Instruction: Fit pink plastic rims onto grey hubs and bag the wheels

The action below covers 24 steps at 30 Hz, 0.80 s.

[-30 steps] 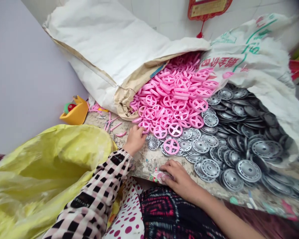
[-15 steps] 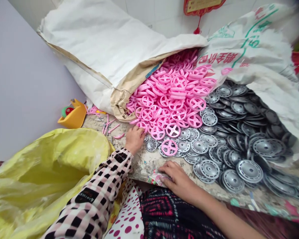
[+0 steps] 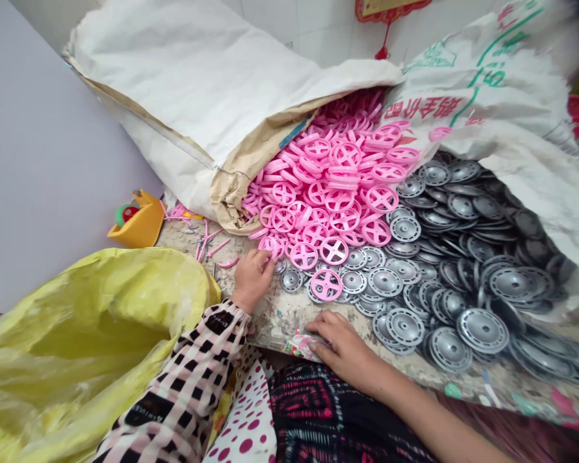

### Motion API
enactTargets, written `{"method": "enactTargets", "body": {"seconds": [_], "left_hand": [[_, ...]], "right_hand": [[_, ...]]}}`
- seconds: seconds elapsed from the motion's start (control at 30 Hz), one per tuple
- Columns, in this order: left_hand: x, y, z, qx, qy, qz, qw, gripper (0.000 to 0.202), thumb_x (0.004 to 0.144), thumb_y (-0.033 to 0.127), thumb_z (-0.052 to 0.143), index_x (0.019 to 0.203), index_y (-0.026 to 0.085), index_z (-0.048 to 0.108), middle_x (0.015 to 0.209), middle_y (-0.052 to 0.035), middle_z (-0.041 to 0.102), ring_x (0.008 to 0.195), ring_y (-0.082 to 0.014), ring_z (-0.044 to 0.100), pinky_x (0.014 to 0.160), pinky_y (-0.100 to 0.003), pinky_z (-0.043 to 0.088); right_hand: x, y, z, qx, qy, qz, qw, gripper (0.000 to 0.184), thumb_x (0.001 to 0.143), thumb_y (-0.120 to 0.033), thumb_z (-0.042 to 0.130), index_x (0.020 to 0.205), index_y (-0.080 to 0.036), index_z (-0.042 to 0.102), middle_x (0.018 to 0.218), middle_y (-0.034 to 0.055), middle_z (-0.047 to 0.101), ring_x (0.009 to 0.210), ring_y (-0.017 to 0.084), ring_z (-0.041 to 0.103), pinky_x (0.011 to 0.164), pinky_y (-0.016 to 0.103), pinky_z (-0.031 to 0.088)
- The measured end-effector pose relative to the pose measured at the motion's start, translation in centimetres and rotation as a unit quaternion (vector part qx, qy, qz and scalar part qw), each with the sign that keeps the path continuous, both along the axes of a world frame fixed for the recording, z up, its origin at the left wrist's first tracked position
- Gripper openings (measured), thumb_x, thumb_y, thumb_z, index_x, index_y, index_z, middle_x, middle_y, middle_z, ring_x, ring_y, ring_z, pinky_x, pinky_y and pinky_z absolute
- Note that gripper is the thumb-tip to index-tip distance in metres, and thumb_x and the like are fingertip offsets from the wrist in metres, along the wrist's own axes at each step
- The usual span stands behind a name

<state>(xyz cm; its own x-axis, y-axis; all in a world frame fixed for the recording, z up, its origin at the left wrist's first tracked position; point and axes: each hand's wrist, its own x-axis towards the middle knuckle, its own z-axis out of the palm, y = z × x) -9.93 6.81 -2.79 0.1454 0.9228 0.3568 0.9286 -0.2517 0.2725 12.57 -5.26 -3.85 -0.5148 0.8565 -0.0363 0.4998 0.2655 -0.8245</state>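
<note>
My left hand [image 3: 251, 278], in a pink-and-black checked sleeve, rests on the worn table with its fingers curled onto the near edge of a heap of pink spoked plastic wheels [image 3: 338, 173]; whether it holds one I cannot see. The heap spills from a white sack [image 3: 197, 83]. My right hand [image 3: 342, 347] lies at the table's front edge [image 3: 289, 321], fingers pressed on a small colourful wrapper-like piece [image 3: 299, 344]. A lone pink wheel [image 3: 326, 284] lies between the hands. Grey disc-shaped wheel covers [image 3: 463, 257] pour from a second printed sack [image 3: 502, 109] on the right.
A large yellow plastic bag [image 3: 77, 334] bulges at my left. A small yellow container [image 3: 139, 222] with a green and red thing in it stands by the grey wall. Loose pink plastic bits [image 3: 212, 247] and small pins lie beside it. A red hanging ornament [image 3: 390, 13] is on the tiled wall.
My left hand has drawn back slightly towards me along the edge of the pink heap. The right hand has stayed where it was. The view has tilted down a little.
</note>
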Motion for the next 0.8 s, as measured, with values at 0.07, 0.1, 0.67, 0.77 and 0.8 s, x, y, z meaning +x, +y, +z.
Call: {"method": "enactTargets", "body": {"seconds": [0.07, 0.1, 0.67, 0.77, 0.8], "left_hand": [[-0.3, -0.8, 0.0, 0.021, -0.024, -0.008, 0.999, 0.017, 0.087, 0.030, 0.054, 0.091, 0.018, 0.065, 0.091, -0.0067, 0.064, 0.088, -0.0209, 0.059, 0.080, -0.033, 0.044], [-0.6, -1.2, 0.0, 0.026, -0.034, -0.011, 0.999, 0.016, 0.087, 0.031, 0.054, 0.090, 0.018, 0.065, 0.090, -0.0065, 0.064, 0.088, -0.0207, 0.059, 0.080, -0.033, 0.044], [-2.1, -7.5, -1.6, -0.024, -0.089, -0.051, 0.994, 0.015, 0.088, 0.025, 0.052, 0.094, 0.018, 0.064, 0.107, -0.0090, 0.060, 0.100, -0.0198, 0.059, 0.089, -0.036, 0.049], [-1.9, -7.6, -1.9, -0.029, -0.092, -0.059, 0.994, 0.014, 0.087, 0.025, 0.053, 0.093, 0.019, 0.064, 0.106, -0.0085, 0.061, 0.100, -0.0199, 0.059, 0.089, -0.036, 0.049], [-1.8, -7.6, -2.0, -0.029, -0.090, -0.062, 0.994, 0.014, 0.087, 0.025, 0.053, 0.094, 0.019, 0.064, 0.105, -0.0085, 0.061, 0.100, -0.0200, 0.058, 0.089, -0.036, 0.049]], "right_hand": [[0.0, 0.0, 0.1, -0.001, 0.001, -0.002, 1.000, 0.025, 0.089, -0.023, 0.053, 0.112, -0.019, 0.062, 0.105, 0.0079, 0.056, 0.101, 0.022, 0.050, 0.090, 0.038, 0.041], [0.0, 0.0, 0.1, -0.001, 0.001, -0.002, 1.000, 0.024, 0.089, -0.023, 0.052, 0.112, -0.019, 0.062, 0.105, 0.0080, 0.056, 0.101, 0.022, 0.050, 0.090, 0.039, 0.041], [0.0, -0.2, -0.2, 0.018, 0.003, -0.002, 1.000, 0.024, 0.091, -0.026, 0.052, 0.111, -0.020, 0.062, 0.104, 0.0079, 0.057, 0.099, 0.022, 0.051, 0.089, 0.039, 0.042], [0.0, -0.3, -0.3, 0.021, 0.008, -0.004, 1.000, 0.023, 0.091, -0.027, 0.052, 0.111, -0.020, 0.062, 0.104, 0.0078, 0.057, 0.100, 0.022, 0.051, 0.089, 0.039, 0.042], [0.0, -0.3, -0.3, 0.020, 0.009, -0.004, 1.000, 0.023, 0.091, -0.027, 0.052, 0.111, -0.020, 0.062, 0.105, 0.0077, 0.057, 0.100, 0.022, 0.051, 0.090, 0.039, 0.042]]}}
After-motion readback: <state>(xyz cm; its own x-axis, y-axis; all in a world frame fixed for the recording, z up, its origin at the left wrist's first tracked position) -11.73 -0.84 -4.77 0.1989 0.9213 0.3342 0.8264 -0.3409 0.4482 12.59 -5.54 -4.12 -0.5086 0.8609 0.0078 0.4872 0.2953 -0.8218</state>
